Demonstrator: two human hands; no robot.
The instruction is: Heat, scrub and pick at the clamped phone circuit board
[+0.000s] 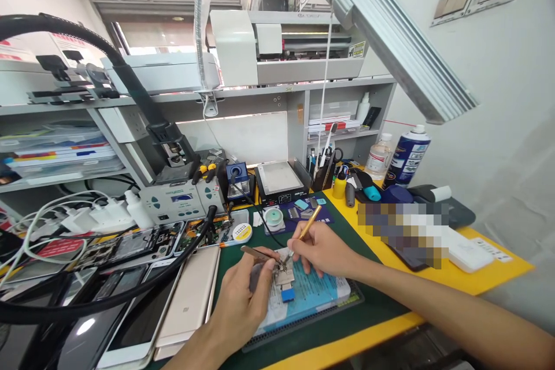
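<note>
Tweezers rest in my left hand, its thumb and fingers pinched around them, tips pointing at a small circuit board. A gold, pen-like tool is gripped in my right hand; its thin tip reaches the board's upper end. Whether the tip touches is too small to tell. A blue tab marks the board's near end. Beneath it lies a light blue and white printed pad or box on the green mat. My left fingers partly hide a grey piece beside the board.
Several phones lie at left, with a black hose arching over them. Behind are a solder spool, a heating plate and a soldering station. A spray can stands right; a lamp hangs above.
</note>
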